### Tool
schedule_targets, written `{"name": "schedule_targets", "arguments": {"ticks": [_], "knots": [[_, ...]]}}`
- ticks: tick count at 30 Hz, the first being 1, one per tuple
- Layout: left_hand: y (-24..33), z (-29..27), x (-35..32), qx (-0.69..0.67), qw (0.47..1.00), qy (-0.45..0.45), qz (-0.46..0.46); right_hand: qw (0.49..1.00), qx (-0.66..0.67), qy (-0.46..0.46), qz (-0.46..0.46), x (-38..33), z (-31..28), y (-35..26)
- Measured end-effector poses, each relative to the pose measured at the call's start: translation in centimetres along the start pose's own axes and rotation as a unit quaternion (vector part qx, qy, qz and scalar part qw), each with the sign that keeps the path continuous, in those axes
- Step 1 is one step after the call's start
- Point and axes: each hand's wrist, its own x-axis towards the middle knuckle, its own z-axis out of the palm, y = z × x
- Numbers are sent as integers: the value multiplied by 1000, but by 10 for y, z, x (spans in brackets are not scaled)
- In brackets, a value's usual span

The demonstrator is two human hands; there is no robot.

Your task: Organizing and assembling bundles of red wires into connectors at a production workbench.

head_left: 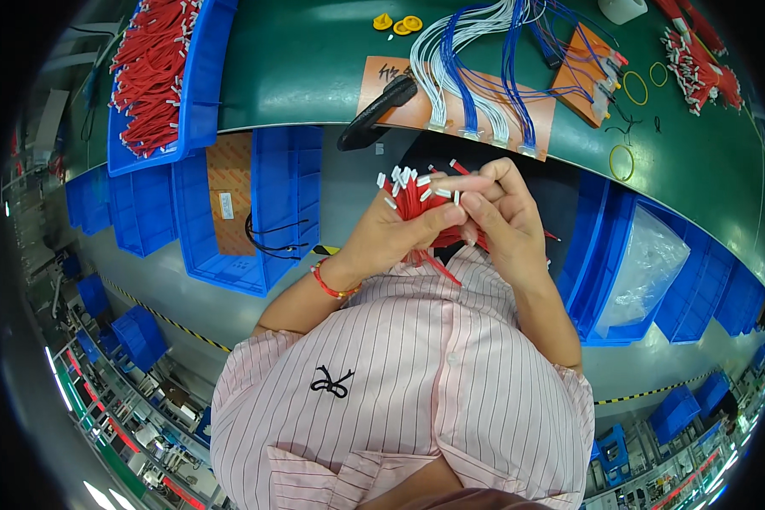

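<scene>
A bundle of red wires (pixel 412 201) with small white connectors at its upper ends is gripped in my left hand (pixel 387 234), in front of my chest. My right hand (pixel 508 223) is closed close beside it, thumb and fingers pinching a small white connector (pixel 456 197) at the bundle's right side. The two hands nearly touch at the fingertips. Some red wire ends hang below my left hand, and others show behind my right hand. My fingers partly hide the middle of the bundle.
Ahead is a green table (pixel 306 64) with blue and white wires (pixel 450 59) on an orange board (pixel 382 93). A blue bin (pixel 204 93) heaped with red wires stands at the left. A black armrest-like bar (pixel 378 115) juts over the edge. Blue crates (pixel 221 263) sit below.
</scene>
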Motion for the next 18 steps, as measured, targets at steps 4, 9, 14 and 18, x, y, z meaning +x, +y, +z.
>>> {"name": "schedule_targets", "arguments": {"ticks": [4,9,14,18], "knots": [[0,-4,15,-30,999,45,5,992,-126,-21,-16,-4,-18,-7],[-3,-15,29,-86,993,70,39,961,-274,22,36,-30,-63,-35],[-7,-14,31,11,988,145,46,990,-135,-1,-27,-50,-95,-43],[-8,-7,34,40,979,191,66,995,-22,-17,-100,-42,-86,-31]]}}
